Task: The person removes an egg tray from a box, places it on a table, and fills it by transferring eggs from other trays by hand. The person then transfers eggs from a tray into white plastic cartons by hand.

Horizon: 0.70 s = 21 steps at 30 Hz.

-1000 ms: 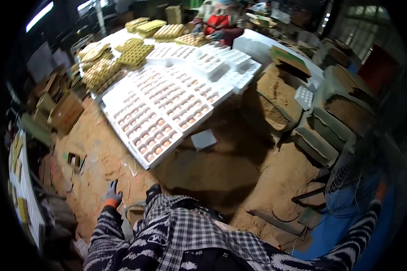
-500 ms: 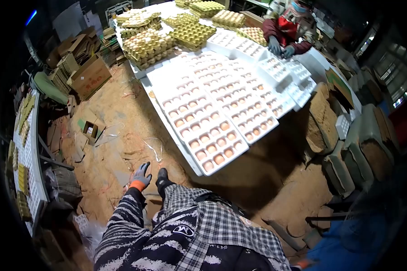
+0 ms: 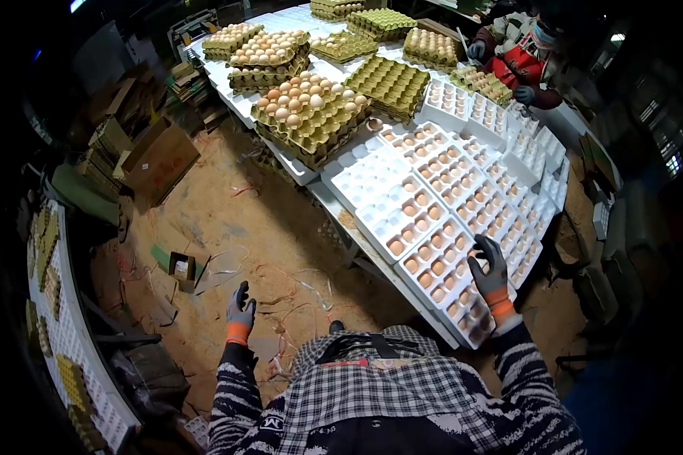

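My left hand (image 3: 240, 312), in a grey glove with an orange cuff, hangs over the floor left of the table with its fingers apart and nothing in them. Gloved the same way, my right hand (image 3: 492, 267) hovers over the near end of the table, thumb and fingers curved apart. Beneath it lie white foam egg trays (image 3: 442, 263) filled with brown eggs. Beside these, toward the left edge, a white tray (image 3: 368, 182) has many vacant cups. Further up, a yellow-green pulp tray (image 3: 322, 140) holds eggs in part of its cups.
A co-worker (image 3: 516, 64) in a red apron stands at the far right of the table. Stacked pulp trays (image 3: 387, 85) cover its back half. On the floor at left are a large cardboard box (image 3: 162, 161) and a small box (image 3: 181, 265). Another table (image 3: 80, 326) borders the left.
My view has turned and come closer to the table. My right hand has come up from the lower edge to over the egg trays. The co-worker's hands have moved apart.
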Each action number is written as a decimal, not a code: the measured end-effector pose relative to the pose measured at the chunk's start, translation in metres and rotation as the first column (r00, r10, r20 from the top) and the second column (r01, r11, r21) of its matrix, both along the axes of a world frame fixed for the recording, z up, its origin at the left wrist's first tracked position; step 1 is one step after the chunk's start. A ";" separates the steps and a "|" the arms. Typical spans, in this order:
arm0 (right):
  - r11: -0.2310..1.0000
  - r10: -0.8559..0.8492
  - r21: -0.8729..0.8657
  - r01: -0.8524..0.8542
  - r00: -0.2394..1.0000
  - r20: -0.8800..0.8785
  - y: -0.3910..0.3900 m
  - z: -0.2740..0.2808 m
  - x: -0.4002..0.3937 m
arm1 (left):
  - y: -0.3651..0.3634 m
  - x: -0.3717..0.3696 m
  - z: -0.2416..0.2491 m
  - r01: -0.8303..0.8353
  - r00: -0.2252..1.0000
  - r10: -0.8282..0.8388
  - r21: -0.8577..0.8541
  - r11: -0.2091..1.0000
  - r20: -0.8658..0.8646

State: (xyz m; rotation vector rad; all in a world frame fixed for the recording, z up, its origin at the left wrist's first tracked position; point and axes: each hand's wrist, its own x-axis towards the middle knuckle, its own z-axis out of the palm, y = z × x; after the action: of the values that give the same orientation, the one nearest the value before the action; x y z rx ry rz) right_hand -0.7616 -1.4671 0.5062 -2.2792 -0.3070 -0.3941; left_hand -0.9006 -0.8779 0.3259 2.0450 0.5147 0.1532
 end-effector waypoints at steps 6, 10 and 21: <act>0.977 0.205 -0.049 -0.206 0.979 -0.006 0.145 0.032 0.140 | 0.033 0.029 0.018 0.100 0.992 -0.093 -0.077 0.992 0.084; 0.971 0.190 -0.176 -0.164 0.971 0.144 0.211 0.021 0.285 | 0.035 0.110 0.082 0.156 0.978 -0.135 -0.123 0.980 0.160; 0.813 0.027 -0.579 -0.058 0.998 -0.063 0.298 -0.034 0.461 | 0.002 0.499 0.200 0.535 0.576 -0.816 0.776 0.335 -0.045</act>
State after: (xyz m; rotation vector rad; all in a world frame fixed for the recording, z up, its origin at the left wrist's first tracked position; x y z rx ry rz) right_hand -0.3007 -1.1696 0.4719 -2.8728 -0.5079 -0.2325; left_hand -0.4013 -0.8759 0.5259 2.7417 -0.8766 0.2217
